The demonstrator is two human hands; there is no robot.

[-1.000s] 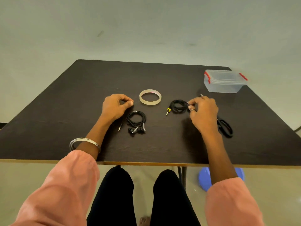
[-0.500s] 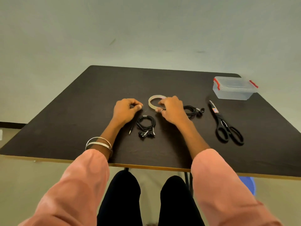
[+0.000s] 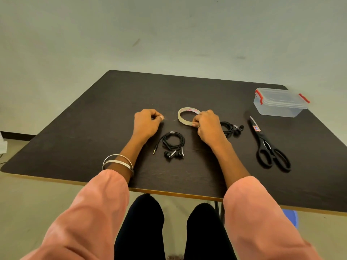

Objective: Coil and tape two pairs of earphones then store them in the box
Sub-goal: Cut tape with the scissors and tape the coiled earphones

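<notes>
A coiled black pair of earphones point(image 3: 173, 144) lies on the dark table between my forearms, jack to the left. A second coiled pair of earphones point(image 3: 231, 128) lies just right of my right hand point(image 3: 207, 126), which grips the right side of the clear tape roll point(image 3: 185, 115) and tilts it up off the table. My left hand point(image 3: 147, 123) rests on the table left of the roll, fingers curled with thumb against forefinger, holding nothing I can see. The clear lidded box point(image 3: 279, 102) with red clips stands shut at the far right.
Black scissors point(image 3: 266, 147) lie right of the second earphones, blades pointing away from me. The dark table point(image 3: 93, 128) has its front edge just under my sleeves. A blue stool point(image 3: 291, 216) shows below the table at the right.
My right hand left the right-hand earphones, moved left to the tape roll and took hold of it, tilting it up. My left hand stayed in place.
</notes>
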